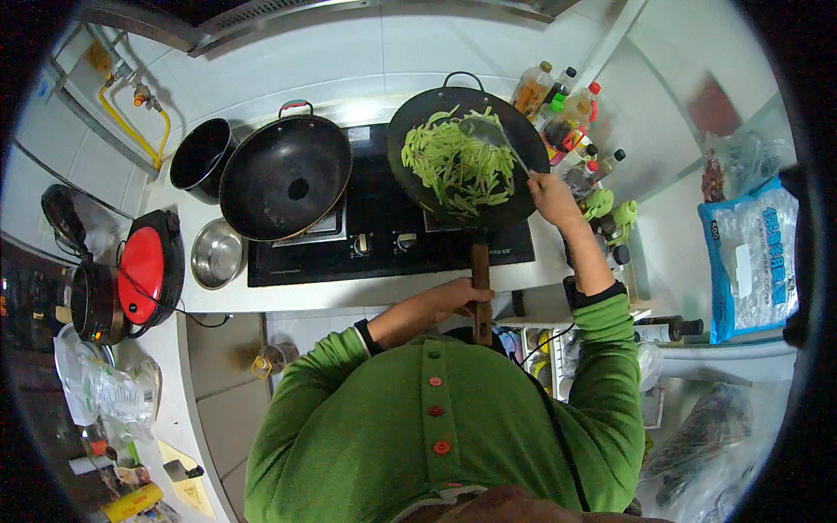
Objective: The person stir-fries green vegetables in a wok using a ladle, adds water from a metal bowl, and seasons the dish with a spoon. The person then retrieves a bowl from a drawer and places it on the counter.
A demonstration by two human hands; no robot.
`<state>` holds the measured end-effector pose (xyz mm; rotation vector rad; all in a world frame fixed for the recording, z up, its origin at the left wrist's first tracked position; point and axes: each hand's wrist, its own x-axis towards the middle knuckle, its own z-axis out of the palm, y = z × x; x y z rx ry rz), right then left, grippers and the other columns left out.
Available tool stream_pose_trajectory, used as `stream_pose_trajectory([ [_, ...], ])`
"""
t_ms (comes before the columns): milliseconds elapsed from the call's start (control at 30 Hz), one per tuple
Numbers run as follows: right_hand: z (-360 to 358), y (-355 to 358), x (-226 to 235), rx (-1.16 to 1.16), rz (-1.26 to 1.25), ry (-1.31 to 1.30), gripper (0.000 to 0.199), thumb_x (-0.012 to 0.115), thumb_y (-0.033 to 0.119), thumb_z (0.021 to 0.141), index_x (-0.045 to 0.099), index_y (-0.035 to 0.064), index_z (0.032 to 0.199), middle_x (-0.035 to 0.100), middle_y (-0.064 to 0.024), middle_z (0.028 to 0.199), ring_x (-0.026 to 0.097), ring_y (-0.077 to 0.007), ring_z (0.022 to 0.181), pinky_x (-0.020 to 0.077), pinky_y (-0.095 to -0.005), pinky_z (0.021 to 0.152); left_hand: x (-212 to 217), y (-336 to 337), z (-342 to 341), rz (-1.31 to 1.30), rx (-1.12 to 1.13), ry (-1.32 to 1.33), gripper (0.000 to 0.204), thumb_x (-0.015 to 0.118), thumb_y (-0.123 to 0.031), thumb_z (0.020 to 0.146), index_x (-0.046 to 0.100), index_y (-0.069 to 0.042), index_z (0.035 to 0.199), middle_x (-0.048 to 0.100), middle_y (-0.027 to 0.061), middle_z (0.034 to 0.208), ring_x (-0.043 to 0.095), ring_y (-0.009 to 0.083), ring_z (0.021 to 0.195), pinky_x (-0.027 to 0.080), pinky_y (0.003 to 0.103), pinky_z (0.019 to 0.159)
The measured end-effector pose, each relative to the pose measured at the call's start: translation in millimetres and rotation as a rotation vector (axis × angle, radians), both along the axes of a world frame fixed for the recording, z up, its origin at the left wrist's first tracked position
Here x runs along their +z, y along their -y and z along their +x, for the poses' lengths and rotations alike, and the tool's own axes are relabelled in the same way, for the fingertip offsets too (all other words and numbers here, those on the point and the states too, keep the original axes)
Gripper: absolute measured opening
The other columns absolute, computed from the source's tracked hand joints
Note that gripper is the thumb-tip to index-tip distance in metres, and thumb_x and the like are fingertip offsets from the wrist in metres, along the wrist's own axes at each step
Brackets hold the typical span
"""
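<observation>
Room: a small kitchen with white tiled walls (349, 52) and a yellow gas pipe (131, 126) at the upper left.
Tabletop: a white tabletop (384, 292) runs along the wall and carries a black glass two-burner hob (384, 235).
Right wok: a black round wok with a wooden handle (467, 161) sits on the right burner, full of pale green vegetable strips (458, 166).
Left wok: an empty black wok (286, 177) on the left burner, a black pot (200, 157) just beside it.
Cooker: a red-lidded round electric cooker (148, 275) at the left, near a small steel bowl (216, 254).
Bottles: oil and sauce bottles (567, 118) in the right corner.
Left hand (462, 296): closed around the wok's handle.
Right hand (551, 193): closed on a metal spatula (488, 132), its blade in the strips.
</observation>
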<state>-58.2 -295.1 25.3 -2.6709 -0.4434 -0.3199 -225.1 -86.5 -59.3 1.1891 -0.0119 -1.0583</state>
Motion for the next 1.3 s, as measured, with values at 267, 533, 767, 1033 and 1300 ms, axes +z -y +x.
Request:
stream_pose_trajectory([
  [267, -47.0, -21.6, -6.1, 0.071, -0.287, -0.072, 0.027, 0.052, 0.017, 0.089, 0.057, 0.0061, 0.113, 0.057, -0.0203, 0.084, 0.060, -0.0387, 0.068, 0.0498, -0.0468, 0.058, -2.5, -2.4, -1.6, -0.068, -0.007, -0.036, 0.034, 0.064, -0.039, 0.085, 0.060, -0.009, 0.101, 0.065, 0.0036, 0.093, 0.060, 0.0158, 0.086, 0.045, 0.032, 0.074],
  [533, -113.3, 20.0, 82.3, 0.200, -0.350, -0.234, 0.034, 0.054, 0.017, 0.088, 0.055, 0.0075, 0.121, 0.057, -0.0201, 0.086, 0.060, -0.0394, 0.073, 0.0491, -0.0473, 0.064, 13.9, -8.9, 1.0, 0.034, -0.032, 0.061, 0.036, 0.063, -0.038, 0.087, 0.059, -0.006, 0.102, 0.065, 0.0050, 0.093, 0.062, 0.0165, 0.085, 0.048, 0.032, 0.077],
  [767, -69.1, -12.2, 16.1, 0.008, -0.231, -0.144, 0.034, 0.054, 0.017, 0.088, 0.054, 0.0084, 0.122, 0.057, -0.0201, 0.089, 0.059, -0.0396, 0.079, 0.0471, -0.0466, 0.067, 23.5, -31.3, -0.9, 0.051, 0.025, 0.175, 0.039, 0.055, -0.037, 0.092, 0.056, -0.004, 0.112, 0.063, 0.0057, 0.094, 0.060, 0.0152, 0.086, 0.047, 0.029, 0.078],
  [1033, -71.3, -10.7, -29.0, 0.008, -0.071, -0.121, 0.043, 0.055, 0.017, 0.086, 0.049, 0.0115, 0.128, 0.058, -0.0167, 0.092, 0.060, -0.0375, 0.079, 0.0494, -0.0461, 0.067, 5.8, -138.2, -48.8, -0.078, 0.408, 0.026, 0.038, 0.044, -0.035, 0.098, 0.053, -0.004, 0.117, 0.063, 0.0078, 0.091, 0.060, 0.0174, 0.084, 0.049, 0.031, 0.079],
  [1300, -40.9, 29.0, -16.2, 0.131, 0.105, -0.164, 0.028, 0.054, 0.023, 0.088, 0.062, 0.0091, 0.111, 0.064, -0.0205, 0.089, 0.062, -0.0371, 0.084, 0.0491, -0.0449, 0.073, -28.0, -184.5, -95.6, -0.067, 0.672, -0.214, 0.037, 0.047, -0.035, 0.096, 0.053, -0.006, 0.117, 0.066, 0.0118, 0.091, 0.063, 0.0207, 0.081, 0.049, 0.039, 0.083],
])
